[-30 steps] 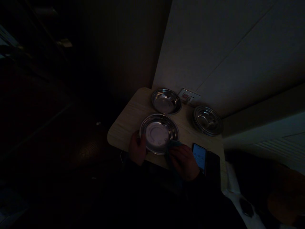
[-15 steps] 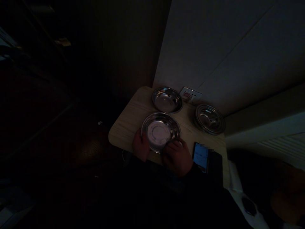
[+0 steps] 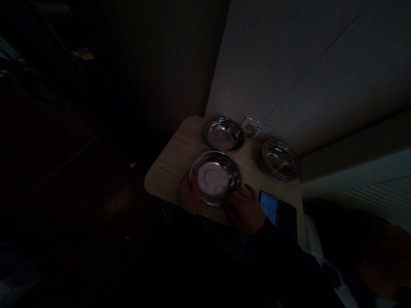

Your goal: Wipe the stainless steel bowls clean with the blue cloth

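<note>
A shiny round steel dish (image 3: 212, 177) lies near the front edge of the small wooden table. My left hand (image 3: 189, 196) is closed on its left rim, thumb over the top. At the lower right rim is my right hand (image 3: 245, 210), its fingers bunched on a dark teal cloth (image 3: 231, 191) that presses against the dish. Most of the cloth is hidden under the fingers and in shadow. Just behind, a second steel dish (image 3: 224, 134) rests on the table. A stack of steel dishes (image 3: 280, 160) stands at the back right.
The pale tabletop (image 3: 168, 162) has rounded corners and meets a light wall. A lit phone (image 3: 269, 207) and a dark flat object (image 3: 287, 222) lie on the right. Low on the wall is a switch socket plate (image 3: 255, 127). The surroundings are very dark.
My right hand has shifted slightly along the lower right rim with the cloth, its thumb now more apart. My left hand keeps its hold on the rim. The other dishes stay put.
</note>
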Demonstrator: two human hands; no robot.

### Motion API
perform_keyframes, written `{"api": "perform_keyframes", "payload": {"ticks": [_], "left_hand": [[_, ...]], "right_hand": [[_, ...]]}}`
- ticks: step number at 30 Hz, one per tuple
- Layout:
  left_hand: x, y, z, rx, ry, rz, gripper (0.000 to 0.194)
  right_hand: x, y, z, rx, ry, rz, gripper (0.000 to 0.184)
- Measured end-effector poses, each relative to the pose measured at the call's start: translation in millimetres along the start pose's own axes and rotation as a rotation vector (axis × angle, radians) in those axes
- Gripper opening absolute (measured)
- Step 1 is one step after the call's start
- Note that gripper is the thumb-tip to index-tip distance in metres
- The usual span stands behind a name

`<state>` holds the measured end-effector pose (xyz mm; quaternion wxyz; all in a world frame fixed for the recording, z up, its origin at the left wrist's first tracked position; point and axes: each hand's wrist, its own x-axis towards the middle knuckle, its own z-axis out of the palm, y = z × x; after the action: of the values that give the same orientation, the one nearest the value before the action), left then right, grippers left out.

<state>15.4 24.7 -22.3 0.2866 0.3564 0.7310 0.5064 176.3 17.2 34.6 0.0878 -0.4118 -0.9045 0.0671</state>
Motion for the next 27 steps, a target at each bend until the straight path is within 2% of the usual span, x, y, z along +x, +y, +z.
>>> {"api": "perform_keyframes", "payload": {"ticks": [6, 13, 17, 20, 25, 27], "left_hand": [[1.0, -0.7, -1.8, 0.034, 0.006, -0.013, 0.033], [-0.9, -0.8, -2.3, 0.027, -0.013, -0.007, 0.036], [-0.9, -0.6, -1.4, 0.061, 0.023, -0.015, 0.034], [1.9, -1.2, -4.6, 0.062, 0.021, -0.016, 0.034], [6.6, -0.7, -6.4, 0.038, 0.002, -0.009, 0.031], [7.6, 0.3, -5.7, 0.035, 0.008, 0.002, 0.03]], "right_hand": [[14.7, -24.5, 13.2, 0.032, 0.036, -0.028, 0.01], [-8.6, 6.4, -0.6, 0.005, -0.001, 0.001, 0.009], [9.1, -15.8, 8.8, 0.049, -0.034, 0.033, 0.01], [18.1, -25.0, 9.8, 0.052, -0.067, -0.011, 0.011], [1.1, 3.8, -8.6, -0.013, -0.085, -0.041, 0.011], [-2.9, 6.8, -8.8, -0.022, -0.07, -0.026, 0.011]]}}
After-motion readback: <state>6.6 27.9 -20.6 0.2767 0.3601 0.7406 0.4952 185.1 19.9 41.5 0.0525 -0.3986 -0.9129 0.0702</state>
